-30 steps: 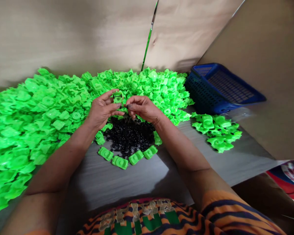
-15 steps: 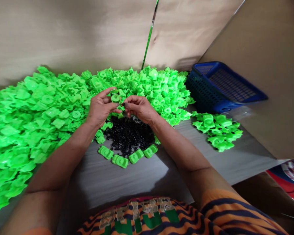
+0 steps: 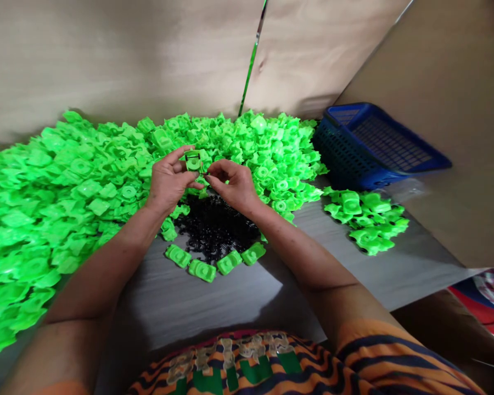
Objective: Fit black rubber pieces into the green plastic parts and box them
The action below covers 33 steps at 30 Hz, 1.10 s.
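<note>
My left hand [image 3: 167,178] grips a green toy car body [image 3: 194,163], its hollow underside facing me. A black wheel axle lies across the car's far end. My right hand [image 3: 235,185] is closed in a pinch at the near end, thumb and index finger on a second black wheel axle [image 3: 202,174], mostly hidden by the fingers. Below both hands lies a heap of black wheel axles [image 3: 218,230]. Several green car bodies, one of them in front [image 3: 201,270], sit top side up in a curved row along the heap's near edge.
A large pile of green car bodies [image 3: 86,186] spreads along the back and left of the grey table [image 3: 230,307]. On the right, a smaller group of green cars [image 3: 370,219], some with black wheels, lies before a tilted blue basket [image 3: 346,153]. Wooden panels [image 3: 168,55] stand behind.
My right hand's fingers have shifted slightly on the axle at the car's near end, the thumb now lower. My left hand keeps the car body in nearly the same place.
</note>
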Motion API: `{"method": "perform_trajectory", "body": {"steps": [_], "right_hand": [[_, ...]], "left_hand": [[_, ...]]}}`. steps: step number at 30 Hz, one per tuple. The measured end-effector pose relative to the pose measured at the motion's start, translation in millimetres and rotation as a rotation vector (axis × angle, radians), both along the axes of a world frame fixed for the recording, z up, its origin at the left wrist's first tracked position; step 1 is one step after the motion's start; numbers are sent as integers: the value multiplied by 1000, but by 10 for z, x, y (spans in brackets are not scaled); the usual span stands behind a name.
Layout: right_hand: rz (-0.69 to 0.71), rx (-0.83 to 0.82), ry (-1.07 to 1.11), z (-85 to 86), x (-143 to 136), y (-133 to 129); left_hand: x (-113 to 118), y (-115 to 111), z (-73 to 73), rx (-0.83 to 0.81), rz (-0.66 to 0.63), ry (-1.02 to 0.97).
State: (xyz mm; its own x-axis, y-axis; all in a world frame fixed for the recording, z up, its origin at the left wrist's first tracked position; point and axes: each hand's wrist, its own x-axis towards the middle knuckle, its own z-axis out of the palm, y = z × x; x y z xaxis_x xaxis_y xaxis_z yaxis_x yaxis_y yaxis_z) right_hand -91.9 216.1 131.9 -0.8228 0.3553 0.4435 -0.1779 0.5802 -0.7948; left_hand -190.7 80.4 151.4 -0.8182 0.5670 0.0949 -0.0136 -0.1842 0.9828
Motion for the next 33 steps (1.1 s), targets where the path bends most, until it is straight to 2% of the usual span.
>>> {"method": "perform_trajectory", "body": {"steps": [4,8,17,33], "right_hand": [[-22,149,34,-2,11,-3],[-39,198,32,-19,1,6],[13,152,51,29,40,-18],[4,175,60,44,55,-60]], "left_hand": [[22,11,2,0,4,-4],[35,10,8,-1,-12,-18],[-1,-8,40,65,-65,-180],[57,-40,96,51,-127,-155]]}}
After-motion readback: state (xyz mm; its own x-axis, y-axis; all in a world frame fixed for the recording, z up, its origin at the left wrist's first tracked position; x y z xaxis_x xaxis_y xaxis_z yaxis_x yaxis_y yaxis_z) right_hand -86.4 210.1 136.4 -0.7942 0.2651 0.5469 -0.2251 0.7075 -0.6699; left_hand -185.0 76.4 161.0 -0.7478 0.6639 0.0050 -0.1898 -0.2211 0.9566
